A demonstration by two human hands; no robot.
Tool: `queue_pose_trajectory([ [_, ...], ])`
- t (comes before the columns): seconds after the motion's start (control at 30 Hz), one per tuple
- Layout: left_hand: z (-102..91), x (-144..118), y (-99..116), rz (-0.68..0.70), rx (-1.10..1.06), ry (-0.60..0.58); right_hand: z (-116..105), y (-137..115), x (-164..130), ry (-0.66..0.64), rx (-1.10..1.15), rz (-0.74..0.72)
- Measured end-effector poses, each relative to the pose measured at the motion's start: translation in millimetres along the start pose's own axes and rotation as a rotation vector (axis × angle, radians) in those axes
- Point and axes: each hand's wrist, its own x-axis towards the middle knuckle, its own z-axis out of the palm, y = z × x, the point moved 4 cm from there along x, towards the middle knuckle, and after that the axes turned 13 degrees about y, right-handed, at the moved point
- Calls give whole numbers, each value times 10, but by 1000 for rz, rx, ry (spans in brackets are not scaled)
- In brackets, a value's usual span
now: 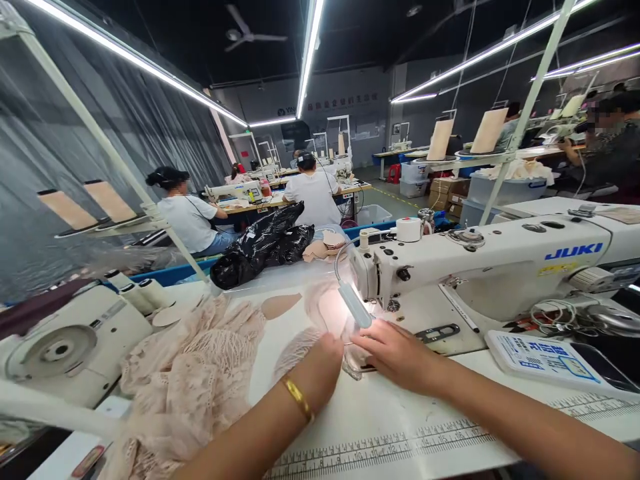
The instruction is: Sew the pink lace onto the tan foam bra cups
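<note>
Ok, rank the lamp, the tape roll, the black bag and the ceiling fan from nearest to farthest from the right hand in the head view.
1. Lamp, just above the right hand.
2. Tape roll, on the machine top behind it.
3. Black bag, back left on the table.
4. Ceiling fan, high overhead, far left.

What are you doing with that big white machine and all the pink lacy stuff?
A person sits at a white sewing machine. Both hands, the left hand and the right hand, press a small sheer piece of fabric flat near the needle, under a little lamp. A heap of pink lace lies to the left. Other people sew at tables behind.
</note>
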Motion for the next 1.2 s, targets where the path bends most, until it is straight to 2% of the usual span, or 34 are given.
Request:
queue_pose_trajectory([
  [0.1, -443, -449, 114, -50, -90, -165, 73, -280, 115, 8, 12, -89],
  [0.17, -775, -774, 137, -151, -269, -275, 69, -534, 120, -60, 109, -117],
  [0.2, -942, -926, 115, -206, -329, -284, 37, -685, 94, -108, 194, -135],
  [0.23, -1079, -1078, 84, -254, -390, -307, -16, -837, 50, -158, 284, -131],
  [0.3, -1240, -1387, 35, -309, -484, -381, -144, -1111, -93, -279, 483, -21],
  [0.37, -1221, -1707, 66, -321, -526, -474, -202, -1347, -347, -472, 678, 122],
  [0.43, -1026, -1996, 183, -336, -519, -506, -114, -1495, -692, -651, 784, 236],
  [0.5, -700, -2211, 361, -369, -478, -460, 113, -1470, -1029, -655, 748, 359],
  [0.57, -301, -2373, 582, -413, -429, -485, 415, -1354, -1331, -656, 640, 470],
  [0.63, 51, -2475, 803, -434, -403, -512, 682, -1296, -1567, -747, 585, 501],
  [0.7, 288, -2530, 957, -471, -379, -487, 822, -1325, -1706, -855, 548, 474],
  [0.8, 452, -2562, 1063, -513, -389, -448, 755, -1465, -1730, -992, 534, 393],
  [0.87, 477, -2557, 1083, -516, -439, -437, 570, -1559, -1592, -987, 551, 324],
  [0.97, 413, -2552, 1074, -513, -571, -451, 197, -1706, -1168, -812, 521, 137],
  [1.03, 279, -2596, 1032, -510, -684, -497, -34, -1823, -875, -726, 475, 52],
  [1.1, 42, -2711, 913, -529, -784, -539, -199, -1923, -669, -685, 504, 66],
  [1.13, -114, -2808, 819, -590, -871, -557, -246, -1940, -605, -648, 529, 113],
  [1.2, -510, -3077, 574, -828, -1112, -535, -262, -1923, -557, -520, 563, 140],
])
